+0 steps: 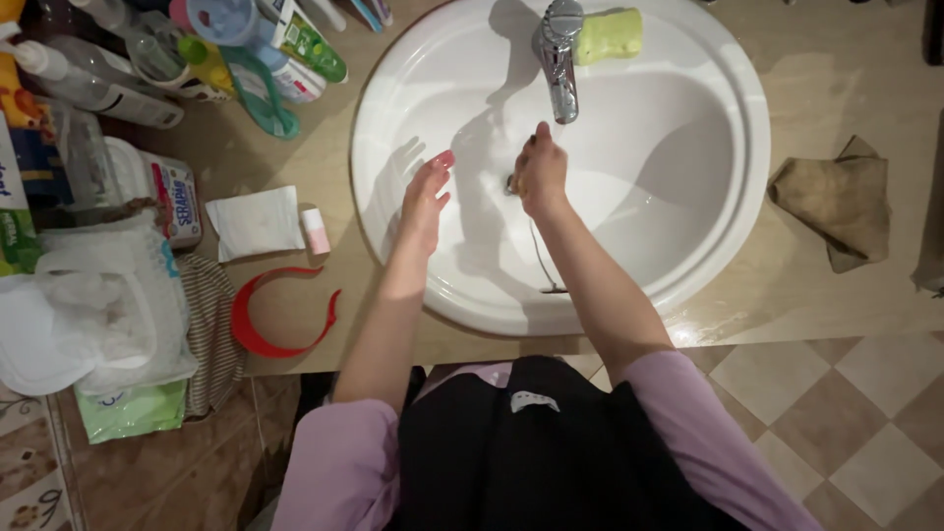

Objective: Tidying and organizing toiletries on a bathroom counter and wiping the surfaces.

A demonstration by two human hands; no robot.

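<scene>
1. Both hands hang over the white sink [728,128]. The left hand [425,197] is open, fingers straight and together, palm turned inward, holding nothing and touching nothing.
2. The right hand [539,175] sits below the spout of the chrome tap [559,59], fingers curled down around something small near the bottom of the basin. What it grips is too hidden to name; a glint of metal shows at its edge, and whether the fingers are fully closed on it cannot be told.
3. A thin chain or wire [541,261] trails from under the right hand down the basin wall toward the near rim. It looks light, limp and probably wet, so it would likely slip through the fingers; the firm piece at its upper end seems the better place to hold.
4. The basin looks glossy and wet, so anything set on its slope would probably slide toward the drain.
5. A green sponge [610,35] rests on the rim just beside the tap. It is soft and light, easy to pinch anywhere.
6. On the bench [787,285] to the left lie a folded white tissue [256,222], a small pink tube [316,232] and a red curved band [280,320], with bottles [118,88] crowded behind.
7. A crumpled brown cloth [836,202] lies on the bench to the right, well apart from both hands.
</scene>
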